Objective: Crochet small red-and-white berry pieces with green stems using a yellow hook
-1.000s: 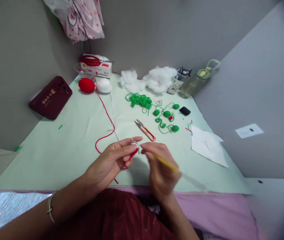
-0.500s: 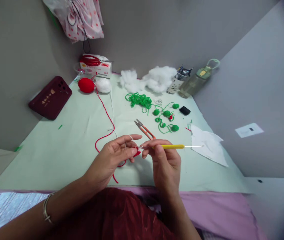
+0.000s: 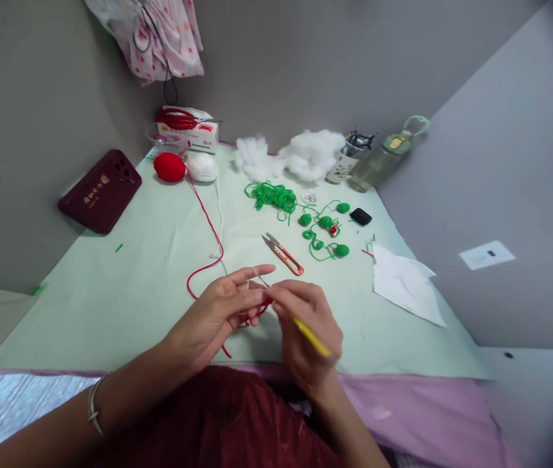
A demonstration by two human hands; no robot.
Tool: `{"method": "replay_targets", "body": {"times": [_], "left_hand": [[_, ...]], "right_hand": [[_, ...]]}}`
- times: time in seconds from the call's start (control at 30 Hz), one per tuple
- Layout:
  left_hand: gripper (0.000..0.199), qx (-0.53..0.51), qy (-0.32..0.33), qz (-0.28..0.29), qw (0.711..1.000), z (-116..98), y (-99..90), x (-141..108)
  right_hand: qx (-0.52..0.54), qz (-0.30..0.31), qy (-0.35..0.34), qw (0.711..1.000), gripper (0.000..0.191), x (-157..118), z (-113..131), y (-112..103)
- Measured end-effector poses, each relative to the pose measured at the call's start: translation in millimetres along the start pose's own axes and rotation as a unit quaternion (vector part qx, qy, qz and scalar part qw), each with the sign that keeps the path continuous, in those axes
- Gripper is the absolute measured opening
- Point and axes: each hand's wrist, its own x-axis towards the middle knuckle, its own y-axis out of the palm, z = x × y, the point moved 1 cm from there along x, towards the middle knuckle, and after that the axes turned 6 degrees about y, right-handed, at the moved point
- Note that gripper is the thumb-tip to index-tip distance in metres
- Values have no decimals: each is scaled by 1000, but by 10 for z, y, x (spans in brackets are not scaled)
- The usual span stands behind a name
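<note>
My left hand [image 3: 230, 302] pinches a small piece of red crochet work [image 3: 265, 305], mostly hidden behind the fingers. White yarn [image 3: 260, 277] runs over its raised index finger. Closed round a crochet hook [image 3: 312, 337] with a yellow handle, my right hand [image 3: 308, 325] meets the left fingertips at the work. The hook's tip is hidden between the fingers. Red yarn [image 3: 203, 267] trails from the red ball [image 3: 169, 167] to the left hand, beside a white ball [image 3: 202, 168]. Just beyond the hands lie thread snips [image 3: 283, 253] with orange handles.
Green yarn [image 3: 271, 197] and several small green crochet pieces [image 3: 341, 250] lie right of centre. White stuffing [image 3: 312, 155], a pen cup [image 3: 343, 162] and a bottle [image 3: 381, 159] stand along the back. A dark red phone [image 3: 101, 192] leans at left; white paper [image 3: 405, 286] lies at right.
My right hand has turned and closed in on the left fingertips. The yellow hook handle swung from level, pointing right, to slanting down toward me. The left hand barely moved.
</note>
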Motion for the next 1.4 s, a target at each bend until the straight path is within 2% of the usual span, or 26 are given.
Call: {"method": "replay_targets", "body": {"times": [0.1,0.17,0.27,0.37,0.47,0.53,0.63,0.73,0.8,0.93,1.1,1.17,1.27,1.33,1.4], "left_hand": [[43,-4,-8,-8,1000,-48,1,4],[41,14,13,0,1000,-58,10,1],[36,33,44,17,998,-24,29,0],[36,34,58,11,998,33,39,9],[39,-1,28,6,1000,62,42,14],[37,-30,-8,7,1000,51,32,14],[33,-46,-22,3,999,-4,1,12],[30,-29,0,-8,1000,-32,-15,10],[28,-7,15,-2,1000,-12,-2,8],[28,27,44,28,998,54,23,4],[26,51,51,26,997,45,-5,-4],[24,58,56,27,996,32,-16,-9],[24,75,65,29,995,27,-26,-13],[26,93,74,20,993,29,-29,-11],[27,111,83,6,990,32,-28,-11]], "right_hand": [[145,-43,134,979,23,75,21,-19],[184,-34,164,969,20,125,32,-18],[161,-1,148,976,18,147,27,0],[109,-6,114,987,22,87,5,21],[19,-1,15,1000,32,16,0,26],[4,0,-6,1000,33,9,-4,6],[99,-38,96,990,22,66,-35,-46],[225,-67,200,951,18,118,-74,-59],[258,-46,215,941,16,125,-85,-39],[246,2,225,943,14,93,-88,-3],[321,-6,261,910,17,71,-130,-13],[335,-7,260,906,18,76,-132,-18],[308,-8,238,921,19,84,-90,-35],[250,-8,211,945,19,82,-43,-53],[168,-4,154,974,20,68,1,-69]]}}
